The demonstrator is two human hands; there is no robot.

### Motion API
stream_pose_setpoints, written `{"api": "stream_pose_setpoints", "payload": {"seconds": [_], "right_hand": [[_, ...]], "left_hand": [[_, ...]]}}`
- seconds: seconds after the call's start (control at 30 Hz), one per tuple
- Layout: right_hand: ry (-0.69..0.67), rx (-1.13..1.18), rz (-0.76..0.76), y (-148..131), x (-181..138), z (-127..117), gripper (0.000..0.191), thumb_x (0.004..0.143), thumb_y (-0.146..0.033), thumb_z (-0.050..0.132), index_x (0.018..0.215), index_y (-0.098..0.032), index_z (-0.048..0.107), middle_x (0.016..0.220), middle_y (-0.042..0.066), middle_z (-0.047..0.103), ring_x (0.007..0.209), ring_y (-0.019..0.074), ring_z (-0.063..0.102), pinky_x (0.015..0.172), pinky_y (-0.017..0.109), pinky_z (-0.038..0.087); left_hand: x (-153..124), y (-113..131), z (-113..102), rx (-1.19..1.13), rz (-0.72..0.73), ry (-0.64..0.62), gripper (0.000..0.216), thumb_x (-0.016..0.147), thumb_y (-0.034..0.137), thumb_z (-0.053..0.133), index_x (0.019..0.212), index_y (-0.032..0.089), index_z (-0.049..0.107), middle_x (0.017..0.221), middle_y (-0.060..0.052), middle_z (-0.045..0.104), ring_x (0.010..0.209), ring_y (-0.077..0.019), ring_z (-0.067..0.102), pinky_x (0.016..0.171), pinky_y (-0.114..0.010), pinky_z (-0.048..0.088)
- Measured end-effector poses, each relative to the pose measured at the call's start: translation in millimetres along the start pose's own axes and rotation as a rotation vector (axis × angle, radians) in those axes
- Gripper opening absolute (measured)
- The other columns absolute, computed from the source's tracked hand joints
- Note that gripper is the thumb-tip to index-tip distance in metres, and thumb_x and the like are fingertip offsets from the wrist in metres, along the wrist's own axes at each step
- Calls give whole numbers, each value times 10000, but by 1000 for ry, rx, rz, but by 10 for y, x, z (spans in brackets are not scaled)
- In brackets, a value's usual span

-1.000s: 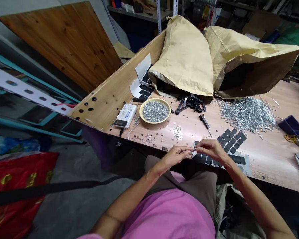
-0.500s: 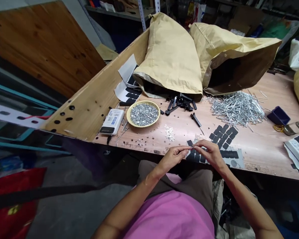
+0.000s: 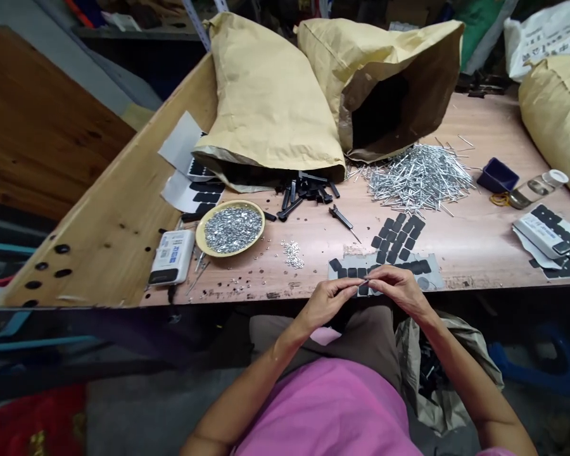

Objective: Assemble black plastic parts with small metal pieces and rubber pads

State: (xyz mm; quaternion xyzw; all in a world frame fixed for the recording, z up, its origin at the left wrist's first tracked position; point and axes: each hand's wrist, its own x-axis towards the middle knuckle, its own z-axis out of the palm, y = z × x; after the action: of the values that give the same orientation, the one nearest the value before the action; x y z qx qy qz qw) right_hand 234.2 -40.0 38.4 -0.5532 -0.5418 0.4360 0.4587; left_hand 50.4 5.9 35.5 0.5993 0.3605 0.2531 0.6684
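Observation:
My left hand (image 3: pixel 323 305) and my right hand (image 3: pixel 401 290) meet at the table's front edge, fingertips pinched together. Between them is something small and dark, too small to make out. Just beyond lies a grey sheet (image 3: pixel 436 278) bearing black rounded pads, partly covered by my fingers. More black pads (image 3: pixel 398 237) lie in rows behind it. A black plastic piece with a metal pin (image 3: pixel 344 220) rests farther back. To the left are a small scatter of tiny metal washers (image 3: pixel 293 255) and a yellow bowl (image 3: pixel 208 248) full of small shiny metal pieces.
Two large paper sacks (image 3: pixel 270 95) stand at the back, with black plastic pieces (image 3: pixel 308 190) and a heap of metal pins (image 3: pixel 420 180) before them. On the right are a dark blue tray (image 3: pixel 498 175), a bottle (image 3: pixel 536 189) and a white box (image 3: pixel 541 231). Another white box (image 3: pixel 171 256) sits left.
The view has turned right, so the table's things appear farther left and more of its right side shows. My hands stay pinched together at the table's edge.

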Motion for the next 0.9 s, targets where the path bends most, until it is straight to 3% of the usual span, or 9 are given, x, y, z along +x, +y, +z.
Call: {"api": "stream_pose_setpoints", "payload": {"seconds": [0.1,0.23,0.33,0.47,0.7,0.9], "right_hand": [[-8,-38,3,42,-126,-147,244,771,-441,647,769,-216,741,762,35,715,680,147,647,623,255,515],[69,-87,-41,105,-275,-249,231,768,-438,653,738,-223,733,739,34,711,687,155,647,636,267,512],[171,-62,-43,162,-363,-237,240,754,-453,667,744,-220,724,753,40,710,705,163,649,641,274,517],[308,-16,-48,233,-439,-179,244,772,-452,650,762,-218,721,776,41,716,727,168,654,675,289,527],[280,29,-91,280,-471,-170,213,814,-412,612,802,-233,728,817,40,721,775,170,661,723,302,529],[374,38,42,294,-437,-106,246,768,-445,639,751,-207,702,748,25,692,674,157,623,635,275,506]], "left_hand": [[36,-1,108,94,25,-62,281,785,360,588,946,192,746,991,-61,735,929,-223,654,847,-323,493],[66,46,267,117,-27,-133,281,790,357,590,962,195,742,1024,-55,729,992,-245,651,921,-356,470],[82,75,371,126,-41,-135,281,795,367,593,968,201,740,1018,-60,730,995,-252,652,913,-364,477],[117,52,433,244,79,-82,262,806,341,575,957,210,744,1019,-45,731,961,-232,665,893,-341,494],[139,-4,399,316,149,-161,267,854,304,524,987,201,732,1005,-56,733,941,-207,668,849,-299,511],[66,-89,459,846,372,4,329,927,251,409,1127,225,669,783,-66,692,669,-140,624,632,-214,452]]}}
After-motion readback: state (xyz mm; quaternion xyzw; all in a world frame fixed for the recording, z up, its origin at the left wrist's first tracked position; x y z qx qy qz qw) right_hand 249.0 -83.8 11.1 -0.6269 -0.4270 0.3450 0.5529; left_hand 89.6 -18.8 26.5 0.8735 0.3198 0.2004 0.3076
